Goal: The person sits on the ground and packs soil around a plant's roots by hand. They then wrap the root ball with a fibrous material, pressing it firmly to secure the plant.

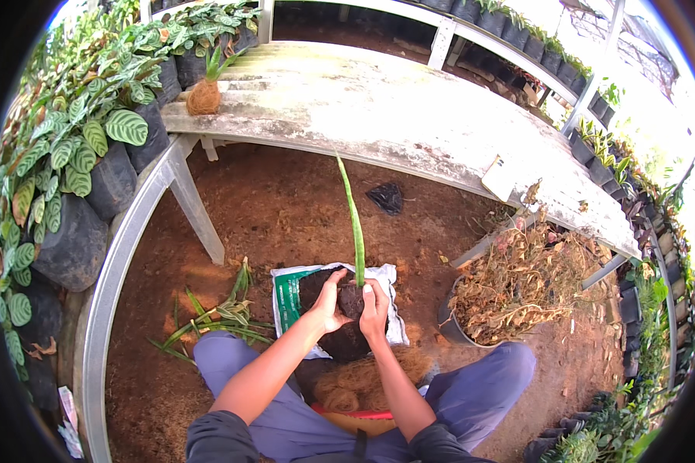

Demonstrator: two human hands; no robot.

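Note:
Between my left hand (328, 304) and my right hand (374, 305) is a dark ball of soil (351, 301), held from both sides. A long, narrow green leaf (356, 237) stands upright from it, by my right thumb. Beneath my hands lies a white and green plastic sack (289, 295) with dark soil on it. Brown coir fibre (341, 390) lies closer to my body, partly hidden by my right forearm. Several cut green leaves (226, 318) lie on the ground to the left of the sack.
A pale corrugated bench (324, 98) crosses ahead, with a fibre-wrapped plant (204, 95) at its left end. To the right stands a tub (454, 324) heaped with dried plants. Potted leafy plants (126, 127) line the left. A black plastic bag (386, 198) lies under the bench.

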